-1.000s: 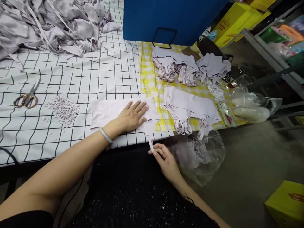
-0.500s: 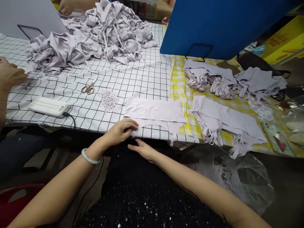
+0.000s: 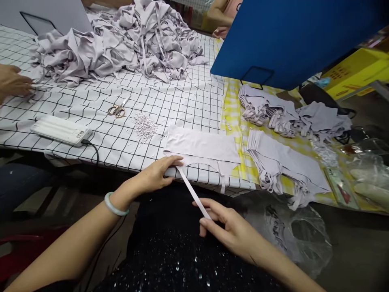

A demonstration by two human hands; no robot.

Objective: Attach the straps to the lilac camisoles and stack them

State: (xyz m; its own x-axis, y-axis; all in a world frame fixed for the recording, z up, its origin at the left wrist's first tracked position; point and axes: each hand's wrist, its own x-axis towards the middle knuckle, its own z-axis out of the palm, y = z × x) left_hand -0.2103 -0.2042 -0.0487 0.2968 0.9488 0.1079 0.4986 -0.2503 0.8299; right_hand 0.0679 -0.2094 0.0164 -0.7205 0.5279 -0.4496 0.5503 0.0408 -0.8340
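A pale lilac strappy top (image 3: pixel 203 146) lies folded flat at the table's near edge. My left hand (image 3: pixel 158 172), with a pale green bangle at its wrist, has its fingers pressed on the top's left corner, where a thin strap (image 3: pixel 191 190) begins. That strap runs taut down over the edge to my right hand (image 3: pixel 226 225), whose thumb and fingers pinch its lower end. The top's other strap (image 3: pixel 222 180) hangs over the edge on the right. To the left of the top are a heap of small fabric snippets (image 3: pixel 145 127) and scissors (image 3: pixel 118 109) with orange-brown handles.
Neatly stacked tops (image 3: pixel 288 158) lie on the yellow checked cloth at right, near a blue board (image 3: pixel 288 40). Behind is a large loose garment pile (image 3: pixel 121 48). A white power bank (image 3: pixel 60 129) with a cable sits left. A co-worker's hand (image 3: pixel 13 83) touches fabric.
My right hand has moved down and right from the table edge and now pulls the strap straight. My left hand stays at the top's left corner. The view has shifted slightly.
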